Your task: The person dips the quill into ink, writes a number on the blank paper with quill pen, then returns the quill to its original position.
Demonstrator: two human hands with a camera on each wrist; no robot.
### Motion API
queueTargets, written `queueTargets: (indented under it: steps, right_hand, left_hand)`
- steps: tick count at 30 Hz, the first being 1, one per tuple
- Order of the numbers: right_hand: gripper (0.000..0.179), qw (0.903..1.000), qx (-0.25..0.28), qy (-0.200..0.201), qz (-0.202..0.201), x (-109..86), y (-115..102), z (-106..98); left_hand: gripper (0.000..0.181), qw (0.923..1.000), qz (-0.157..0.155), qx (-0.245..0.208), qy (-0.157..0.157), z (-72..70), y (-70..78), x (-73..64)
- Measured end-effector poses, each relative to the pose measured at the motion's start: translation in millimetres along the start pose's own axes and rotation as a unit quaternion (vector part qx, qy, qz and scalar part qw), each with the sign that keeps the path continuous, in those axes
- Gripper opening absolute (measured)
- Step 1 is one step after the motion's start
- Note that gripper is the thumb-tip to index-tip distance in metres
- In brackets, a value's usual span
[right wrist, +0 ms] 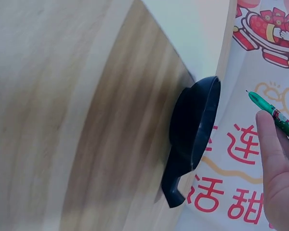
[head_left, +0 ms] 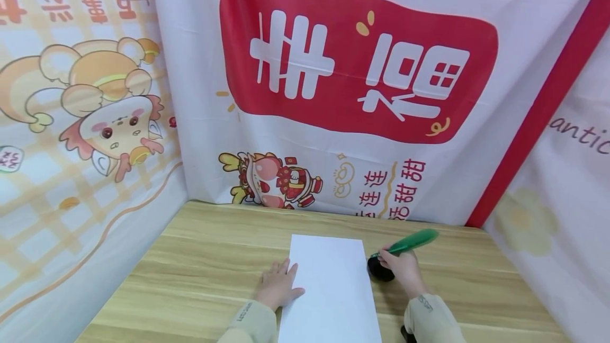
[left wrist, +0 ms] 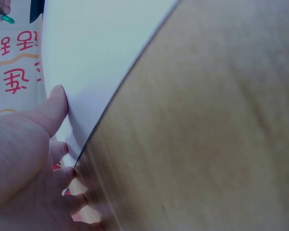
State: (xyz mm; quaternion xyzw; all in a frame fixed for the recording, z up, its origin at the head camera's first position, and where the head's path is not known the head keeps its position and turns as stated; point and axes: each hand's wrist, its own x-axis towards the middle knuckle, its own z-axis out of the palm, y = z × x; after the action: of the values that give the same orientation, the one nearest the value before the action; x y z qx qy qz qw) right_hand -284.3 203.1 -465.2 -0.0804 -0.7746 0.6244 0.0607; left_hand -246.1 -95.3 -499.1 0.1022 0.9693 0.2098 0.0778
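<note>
A sheet of white paper (head_left: pixel 329 290) lies lengthwise on the wooden table. My left hand (head_left: pixel 278 285) rests at its left edge, fingers spread, with the thumb over the sheet; the left wrist view shows the thumb (left wrist: pixel 58 108) on the paper too. My right hand (head_left: pixel 400 266) pinches a green feather pen (head_left: pixel 414 241), its plume pointing up and right. Beside the paper's right edge is a small black dish with a short handle (right wrist: pixel 195 125), partly behind the right hand in the head view. In the right wrist view the pen's tip (right wrist: pixel 250 94) is apart from the dish's rim.
Printed cloth (head_left: pixel 200 94) hangs behind the table (head_left: pixel 214 247), with more cloth on the left (head_left: pixel 157 216) and right (head_left: pixel 572 216). A small black object (head_left: pixel 406 334) shows partly under the right sleeve (head_left: pixel 431 316) near the front.
</note>
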Motion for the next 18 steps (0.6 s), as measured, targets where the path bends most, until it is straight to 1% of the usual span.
queueTargets:
  steps: [6, 13, 18]
  right_hand:
    - [0.021, 1.0000, 0.004, -0.001, -0.001, 3.9, -3.8, 8.7]
    - [0.022, 0.9996, -0.029, -0.005, 0.005, 6.7, -10.1, 17.1]
    - [0.020, 0.9997, -0.023, -0.008, 0.008, 8.9, -9.7, 25.6]
  left_hand:
    - [0.065, 1.0000, 0.000, 0.001, 0.001, 1.1, -0.2, 0.6]
    - [0.065, 1.0000, 0.001, 0.003, 0.001, -0.1, 0.3, 0.2]
    - [0.065, 1.0000, -0.002, -0.001, 0.003, 0.7, 0.2, 0.3]
